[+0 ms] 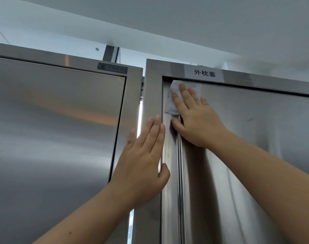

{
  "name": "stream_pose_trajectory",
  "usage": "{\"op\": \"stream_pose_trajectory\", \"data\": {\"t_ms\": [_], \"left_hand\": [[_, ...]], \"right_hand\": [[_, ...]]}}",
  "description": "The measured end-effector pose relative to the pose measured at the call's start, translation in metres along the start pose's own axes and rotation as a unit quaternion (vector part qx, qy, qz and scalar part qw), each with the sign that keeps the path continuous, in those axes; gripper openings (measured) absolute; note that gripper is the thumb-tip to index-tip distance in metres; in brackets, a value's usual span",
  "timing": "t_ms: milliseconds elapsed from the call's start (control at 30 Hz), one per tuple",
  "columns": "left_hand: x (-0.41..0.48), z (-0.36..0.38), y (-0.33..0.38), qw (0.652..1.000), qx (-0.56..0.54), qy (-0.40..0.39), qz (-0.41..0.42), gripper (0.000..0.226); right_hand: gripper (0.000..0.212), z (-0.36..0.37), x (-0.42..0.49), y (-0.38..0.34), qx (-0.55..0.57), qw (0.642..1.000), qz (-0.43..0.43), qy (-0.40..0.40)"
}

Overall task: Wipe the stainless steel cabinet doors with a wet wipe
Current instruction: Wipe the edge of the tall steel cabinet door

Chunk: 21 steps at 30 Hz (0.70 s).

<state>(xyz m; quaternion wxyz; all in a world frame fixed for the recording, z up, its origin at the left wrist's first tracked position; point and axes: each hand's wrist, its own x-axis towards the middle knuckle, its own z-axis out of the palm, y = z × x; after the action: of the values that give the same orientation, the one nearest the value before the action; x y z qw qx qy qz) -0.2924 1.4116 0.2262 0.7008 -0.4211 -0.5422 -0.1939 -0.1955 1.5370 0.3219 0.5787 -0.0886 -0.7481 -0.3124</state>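
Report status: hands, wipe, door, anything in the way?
Right hand flat, pressing wet wipe on right door, top left corner. Left hand flat on cabinet frame, empty. Nothing in the way.

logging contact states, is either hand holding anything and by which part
The right hand presses the wipe flat against the right door, fingers spread over its middle; no closed grip. The left hand holds nothing, resting flat on the frame.

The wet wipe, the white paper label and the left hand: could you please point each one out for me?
wet wipe (170, 104), head view, bare lower-left part.
white paper label (204, 74), head view, middle of the printed characters.
left hand (145, 159), head view, back of the hand.
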Motion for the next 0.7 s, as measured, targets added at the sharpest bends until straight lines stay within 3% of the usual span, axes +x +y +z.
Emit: {"op": "stream_pose_trajectory", "data": {"t_ms": [67,200,333,500,700], "left_hand": [[0.000,0.000,-0.001,1.000,-0.006,0.004,0.001,0.073],[-0.001,0.002,-0.002,1.000,-0.020,0.014,0.000,0.073],[0.000,0.002,-0.001,0.999,-0.030,0.012,-0.006,0.074],[-0.001,0.000,-0.001,1.000,-0.023,0.002,-0.001,0.073],[-0.001,0.000,-0.001,1.000,-0.018,0.001,0.000,0.073]], "right_hand": [[0.063,0.003,0.004,-0.002,0.012,1.000,0.007,0.011],[0.062,0.021,-0.028,-0.005,0.040,0.993,-0.019,0.105],[0.068,0.019,-0.034,-0.006,0.028,0.995,-0.013,0.092],[0.082,0.007,-0.007,-0.001,-0.003,1.000,0.022,0.017],[0.089,0.006,-0.003,0.005,-0.041,0.998,-0.006,0.047]]}}
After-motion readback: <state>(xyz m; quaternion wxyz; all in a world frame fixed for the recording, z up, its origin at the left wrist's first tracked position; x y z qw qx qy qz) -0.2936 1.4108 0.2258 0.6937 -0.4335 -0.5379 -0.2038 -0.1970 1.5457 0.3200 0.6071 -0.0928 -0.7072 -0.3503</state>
